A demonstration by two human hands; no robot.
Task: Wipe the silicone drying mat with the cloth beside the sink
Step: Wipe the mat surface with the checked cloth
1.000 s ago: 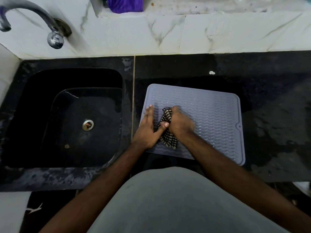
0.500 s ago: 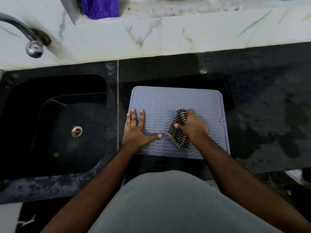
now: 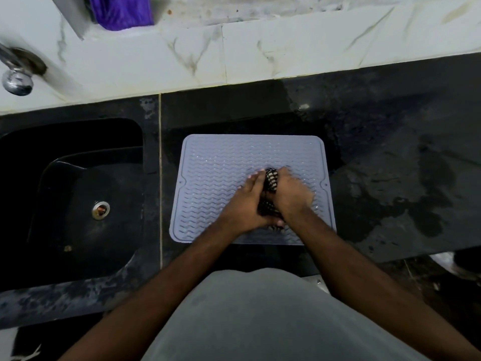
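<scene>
A home kitchen. A black sink (image 3: 78,204) with a drain is set into the left end of a dark stone counter (image 3: 390,152). A chrome tap (image 3: 15,76) projects from the white marble-patterned tiles (image 3: 260,53) behind.

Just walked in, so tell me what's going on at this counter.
A person is wiping a grey silicone drying mat that lies on the black counter just right of the sink. The right hand grips a checked cloth bunched on the mat, and the left hand rests against it, fingers extended.
</scene>
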